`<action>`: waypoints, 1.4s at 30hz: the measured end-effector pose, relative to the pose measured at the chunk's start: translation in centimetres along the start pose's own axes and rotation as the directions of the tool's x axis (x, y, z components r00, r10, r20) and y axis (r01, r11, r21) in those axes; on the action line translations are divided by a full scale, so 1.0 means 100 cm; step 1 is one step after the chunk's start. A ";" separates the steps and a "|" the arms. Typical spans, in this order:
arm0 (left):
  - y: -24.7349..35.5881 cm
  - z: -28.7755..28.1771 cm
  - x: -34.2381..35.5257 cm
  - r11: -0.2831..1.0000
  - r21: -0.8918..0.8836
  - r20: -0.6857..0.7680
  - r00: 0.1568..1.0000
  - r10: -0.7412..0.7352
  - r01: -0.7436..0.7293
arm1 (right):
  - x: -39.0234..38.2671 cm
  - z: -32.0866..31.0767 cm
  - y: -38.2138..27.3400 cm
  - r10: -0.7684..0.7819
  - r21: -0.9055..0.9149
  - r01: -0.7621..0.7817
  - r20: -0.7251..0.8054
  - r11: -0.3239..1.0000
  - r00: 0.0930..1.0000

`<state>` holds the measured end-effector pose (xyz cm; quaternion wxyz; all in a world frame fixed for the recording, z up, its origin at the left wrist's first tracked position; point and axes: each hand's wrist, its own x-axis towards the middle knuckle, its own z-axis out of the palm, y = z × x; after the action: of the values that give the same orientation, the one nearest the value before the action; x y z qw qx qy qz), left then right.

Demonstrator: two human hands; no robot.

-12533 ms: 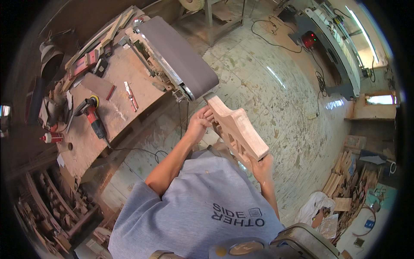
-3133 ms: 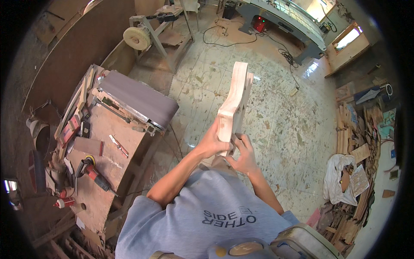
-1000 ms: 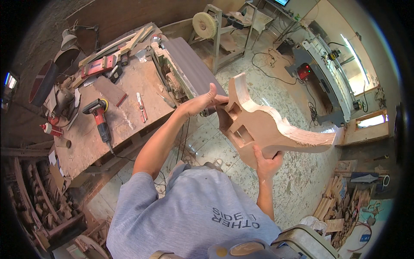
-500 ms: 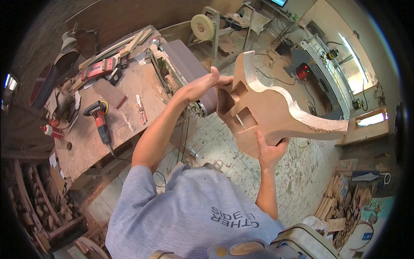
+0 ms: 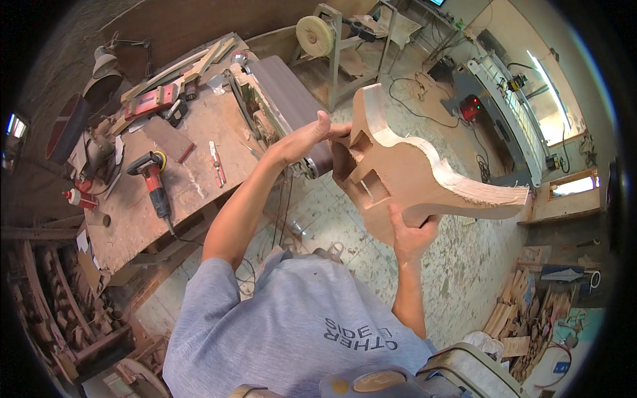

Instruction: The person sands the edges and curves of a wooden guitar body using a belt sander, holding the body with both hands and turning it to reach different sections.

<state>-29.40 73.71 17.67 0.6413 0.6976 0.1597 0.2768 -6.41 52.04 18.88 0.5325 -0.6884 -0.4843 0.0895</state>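
Left forearm [image 5: 235, 209]: angled forward and rightward
Left hand [image 5: 302, 142]: thumb raised, fingers stretched rightward
Right forearm [image 5: 409, 292]: pointing forward
Right hand [image 5: 415, 240]: clasping, thumb extended forward, other fingers mostly hidden

– Describe the wooden guitar body [image 5: 413, 178].
– Comes in two tones: tan-brown on the flat face, paler along the thick edge.
– And in outline?
– Curves in and out, with an upper horn [image 5: 363, 114] pointing away and an outer horn [image 5: 488, 197] reaching to the right.
– Cut into anywhere?
– Yes, hollowed with a small pocket [image 5: 360, 143] near the upper left edge and a larger pocket [image 5: 373, 187] below, with a pale strip showing inside.
– Smooth all round?
– No, looks rough and fibrous in places along the pale edge, also at the outer horn's tip.
– Lying down?
– No, held in mid-air, tilted, face up, gripped at the lower edge by the right hand [image 5: 415, 240], with the left hand [image 5: 302, 144] at the upper left edge.
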 end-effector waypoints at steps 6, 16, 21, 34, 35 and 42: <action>-0.024 0.009 -0.010 0.996 0.012 -0.026 0.995 -0.092 0.093 | -0.008 -0.006 0.015 -0.052 -0.088 0.053 0.022 0.995 0.998; -0.026 0.042 -0.020 0.994 0.041 0.082 0.991 -0.102 0.099 | -0.028 -0.034 0.023 0.051 -0.130 -0.044 0.054 0.991 0.997; -0.062 0.087 -0.029 0.986 0.078 0.050 0.987 -0.151 0.147 | -0.034 -0.074 0.056 0.083 -0.185 -0.061 0.112 0.981 0.990; -0.013 0.150 0.006 0.939 -0.344 0.120 0.992 0.050 -0.006 | -0.082 -0.080 0.113 0.612 0.714 -0.675 0.454 0.186 0.648; -0.012 0.154 0.008 0.933 -0.359 0.099 0.993 0.061 -0.022 | -0.087 -0.077 0.115 0.601 0.716 -0.676 0.466 0.176 0.649; -0.008 0.158 0.012 0.933 -0.350 0.037 0.994 0.106 -0.087 | -0.091 -0.053 0.103 0.596 0.720 -0.693 0.537 0.044 0.596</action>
<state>-18.98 61.72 16.71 0.7444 0.5875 0.0560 0.3125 -1.81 42.05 9.09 0.6849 -0.4280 -0.0187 0.5894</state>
